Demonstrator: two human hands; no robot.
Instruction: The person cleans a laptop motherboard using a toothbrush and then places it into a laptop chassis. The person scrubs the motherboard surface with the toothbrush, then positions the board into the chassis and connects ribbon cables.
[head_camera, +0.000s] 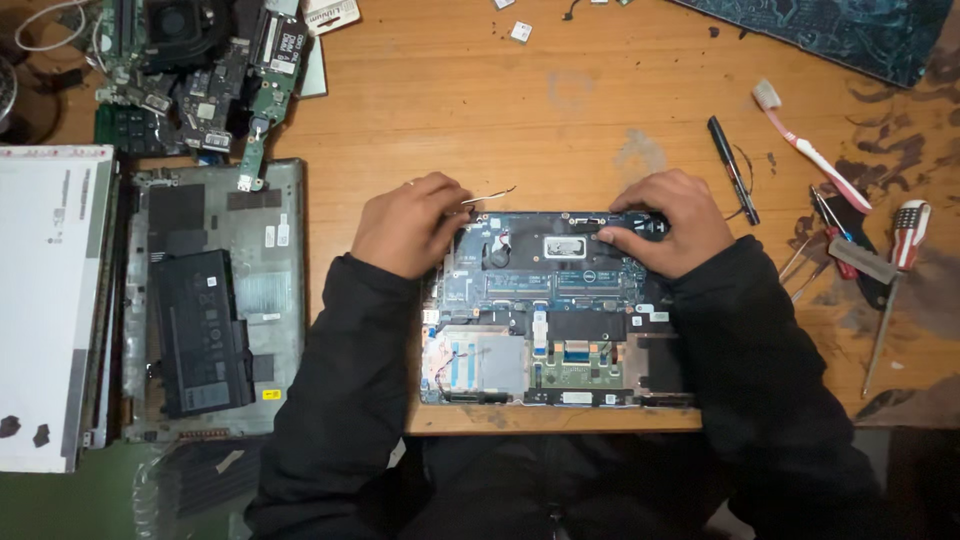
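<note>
Colours and patterns on the table

Table (560, 110): orange-brown wood with dark stains. Opened laptop (555, 310): blue-green board, black and silver parts, red and black wires. Sleeves (340, 400): black. Pen (733, 168): black. Toothbrush (810, 150): pink and white handle. Screwdriver (908, 235): handle in red-and-white stripes with blue. Battery (200, 335): black, on a grey case. Screen panel (45, 300): white. Cloth (840, 30): dark teal, patterned. Loose boards (200, 80): green.

I see a worn, stained wooden bench (560, 110), a matt circuit board (545, 300) (green-blue, with shiny metal parts), and a glossy plastic toothbrush (810, 150) at two o'clock.
</note>
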